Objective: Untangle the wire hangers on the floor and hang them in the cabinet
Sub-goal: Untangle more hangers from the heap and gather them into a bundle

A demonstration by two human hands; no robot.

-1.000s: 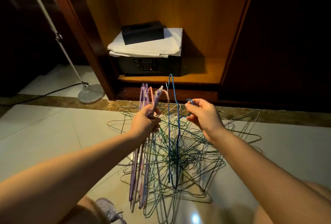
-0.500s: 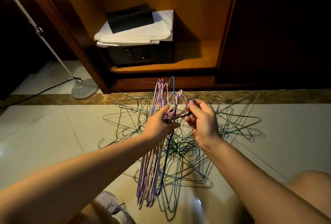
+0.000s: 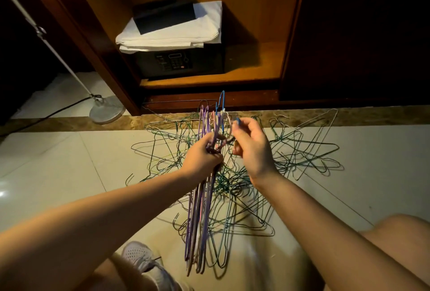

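Note:
My left hand [image 3: 204, 155] grips a bundle of purple and pink wire hangers [image 3: 200, 216] by their necks; the bundle hangs down toward the floor, hooks pointing up. A blue hanger's hook [image 3: 221, 102] sticks up among those hooks. My right hand [image 3: 252, 146] is just right of the bundle, fingers curled, pinching a blue wire tip near the hooks. Beneath both hands a tangled pile of green and pale wire hangers [image 3: 290, 151] spreads over the tiled floor. The open wooden cabinet [image 3: 256, 72] stands straight ahead.
Inside the cabinet a black safe [image 3: 181, 62] carries folded white linen [image 3: 172, 34] and a black box [image 3: 162, 15]. A floor lamp base [image 3: 105, 110] with its cord sits at left. My shoe [image 3: 142, 258] and knee [image 3: 400, 232] are below.
The blue hanger has moved left from my right hand into the bundle in my left hand. Both hands have come closer together, and the view has tilted down slightly.

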